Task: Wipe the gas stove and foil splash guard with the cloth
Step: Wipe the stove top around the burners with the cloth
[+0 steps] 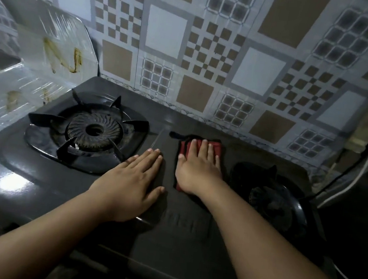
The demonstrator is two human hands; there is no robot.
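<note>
Head view: right hand (pixel 199 165) flat, fingers spread, pressing red cloth (pixel 215 147) apparently onto gas stove (pixel 178 221).

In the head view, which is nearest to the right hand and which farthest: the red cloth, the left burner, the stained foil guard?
1. Red cloth: directly under the right hand, mid-stove.
2. Left burner: to the left, beyond the left hand.
3. Foil guard: far left, standing beside the stove.
</note>
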